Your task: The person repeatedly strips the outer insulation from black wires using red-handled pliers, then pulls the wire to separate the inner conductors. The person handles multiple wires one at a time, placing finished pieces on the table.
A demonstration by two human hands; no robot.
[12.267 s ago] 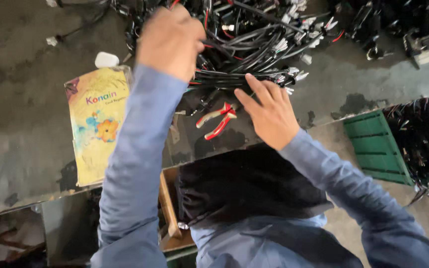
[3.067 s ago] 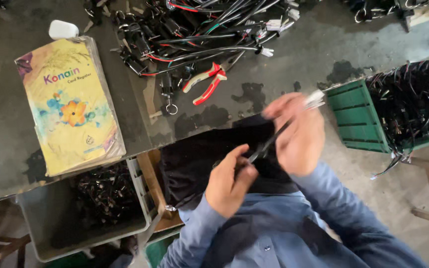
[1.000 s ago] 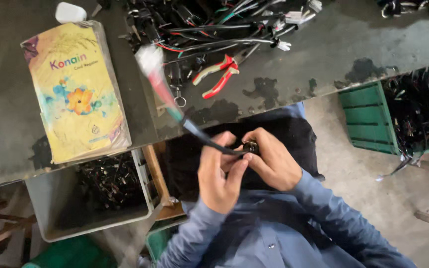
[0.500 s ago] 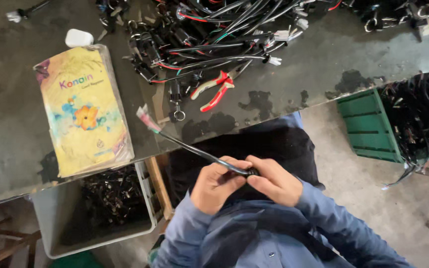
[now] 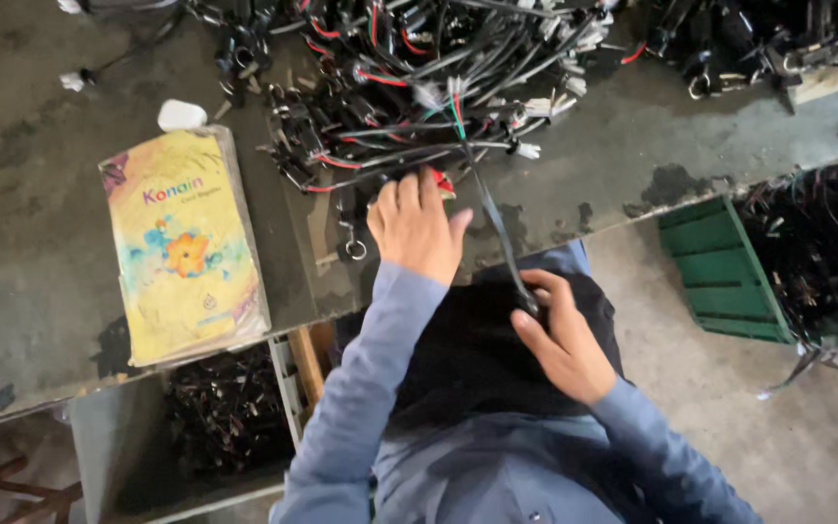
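Left hand: the left hand lies palm down on the dark grey counter, fingers curled over the red-handled pliers, of which only a sliver of red shows past the fingertips; whether it grips them or only rests on them I cannot tell.
Right hand: the right hand is over the lap, just off the counter's near edge, thumb and fingers pinched shut on the lower end of a thin black wire lead.
Wire lead: it runs up from that hand, crosses the counter edge and ends at a white-and-coloured tip beside the tangled heap of black, red and white wires.
Heap: fills the far middle of the counter, touching the left hand's fingertips.
Booklet: a yellow paper booklet with a flower print in a clear sleeve lies near the counter's near edge, well left of the hands, with bare counter between.
Below the edge: a grey metal bin of dark parts sits under the counter at left; a green plastic crate of wires stands on the floor at right.
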